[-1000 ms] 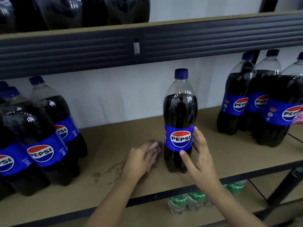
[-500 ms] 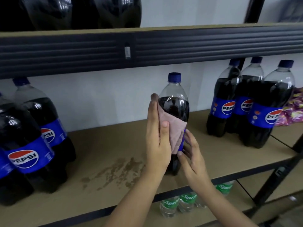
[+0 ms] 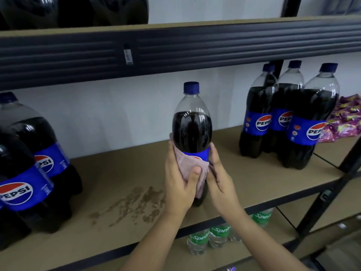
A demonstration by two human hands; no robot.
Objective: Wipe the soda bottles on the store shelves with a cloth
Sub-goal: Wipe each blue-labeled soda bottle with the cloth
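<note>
Presently, the left hand (image 3: 180, 184) is pinching the cloth (image 3: 190, 169) against the bottle (image 3: 192, 132) standing mid-shelf (image 3: 254, 173), the right hand (image 3: 219, 178) is cupping its side; wiping should be proceeding downward with steady bracing.

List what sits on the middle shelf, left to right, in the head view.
Pepsi bottles on the left → brown stain → left hand pressing the pink cloth → held Pepsi bottle → right hand → three Pepsi bottles → purple snack packets.
</note>
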